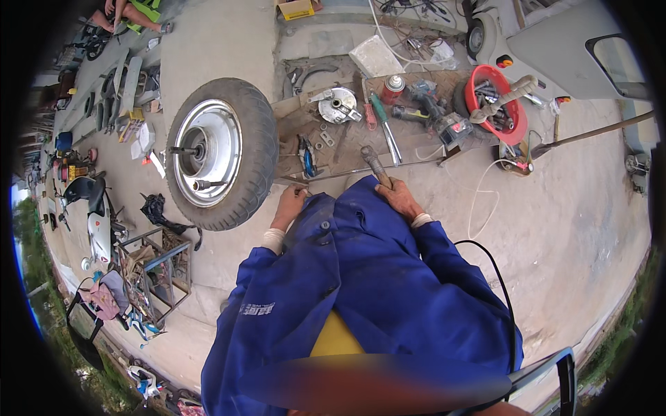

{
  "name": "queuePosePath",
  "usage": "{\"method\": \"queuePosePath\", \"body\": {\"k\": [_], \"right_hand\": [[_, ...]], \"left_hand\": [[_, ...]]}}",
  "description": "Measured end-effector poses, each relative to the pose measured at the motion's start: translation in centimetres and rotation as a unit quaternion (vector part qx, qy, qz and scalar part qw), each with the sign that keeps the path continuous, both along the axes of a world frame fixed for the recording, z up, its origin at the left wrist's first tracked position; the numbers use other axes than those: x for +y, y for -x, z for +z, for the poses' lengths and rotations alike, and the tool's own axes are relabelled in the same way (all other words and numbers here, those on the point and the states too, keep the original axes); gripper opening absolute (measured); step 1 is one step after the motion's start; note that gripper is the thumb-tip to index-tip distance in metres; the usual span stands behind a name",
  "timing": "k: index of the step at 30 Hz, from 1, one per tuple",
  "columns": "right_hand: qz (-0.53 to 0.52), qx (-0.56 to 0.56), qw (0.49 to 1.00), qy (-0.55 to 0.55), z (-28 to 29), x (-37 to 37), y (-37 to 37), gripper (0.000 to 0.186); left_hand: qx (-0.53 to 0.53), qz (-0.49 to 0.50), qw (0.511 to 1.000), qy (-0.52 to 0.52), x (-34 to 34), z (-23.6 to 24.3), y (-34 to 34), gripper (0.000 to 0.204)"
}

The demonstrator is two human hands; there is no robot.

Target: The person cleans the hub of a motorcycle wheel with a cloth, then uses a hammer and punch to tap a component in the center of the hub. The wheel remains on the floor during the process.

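Note:
My right hand [401,199] is wrapped round a dark metal bar [373,163] with a thick rounded end that points up and away from me. My left hand [291,203] is closed near the bench's front edge, its fingertips pinched together; whatever they hold is too small to make out. Just left of that hand stands a wheel with a black tire [262,142] and a silver rim [233,132]. A bolt or shaft pokes out of its hub, and a short metal rod [208,185] lies against the rim's lower part. Blue-handled pliers [307,156] rest on the bench beyond my hands.
A brake plate [336,105], a spray can [393,86], a green-handled screwdriver [378,111] and a cordless impact wrench [440,114] lie on the bench. The red bowl [517,118] at right holds sockets. A metal rack [158,267] stands at left; a vehicle [562,48] is at far right.

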State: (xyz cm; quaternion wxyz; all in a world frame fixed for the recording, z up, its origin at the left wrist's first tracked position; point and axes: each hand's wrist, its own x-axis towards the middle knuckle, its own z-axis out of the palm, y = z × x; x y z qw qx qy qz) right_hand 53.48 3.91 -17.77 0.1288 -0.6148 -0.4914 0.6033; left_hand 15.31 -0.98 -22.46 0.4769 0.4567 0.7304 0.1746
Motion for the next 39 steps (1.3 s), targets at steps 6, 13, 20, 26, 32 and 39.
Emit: {"method": "queuePosePath", "body": {"k": [6, 13, 20, 26, 32, 39], "right_hand": [[-0.034, 0.051, 0.995, 0.08, 0.6, 0.8, 0.0, 0.031], [-0.072, 0.064, 0.992, 0.077, -1.3, -1.0, 1.0, 0.028], [-0.071, 0.021, 0.995, 0.069, -2.0, -1.7, 1.9, 0.037], [-0.074, 0.023, 0.996, 0.048, -4.6, -2.1, 1.8, 0.042], [-0.045, 0.01, 0.998, 0.044, -3.5, -1.8, 1.6, 0.038], [-0.038, 0.085, 0.989, 0.118, -3.6, -0.9, 0.1, 0.028]], "left_hand": [[-0.084, -0.029, 0.994, -0.062, 7.5, 6.8, -7.5, 0.034], [-0.127, -0.025, 0.988, -0.087, 16.1, 4.7, -16.3, 0.041], [-0.024, -0.091, 0.991, -0.098, 24.4, 0.1, -21.4, 0.051], [0.154, -0.154, 0.974, 0.062, 28.8, 2.5, -24.6, 0.061], [0.125, -0.092, 0.988, -0.009, 27.1, 2.4, -25.2, 0.06], [-0.022, 0.026, 0.969, -0.243, 20.5, 12.1, -22.3, 0.045]]}}
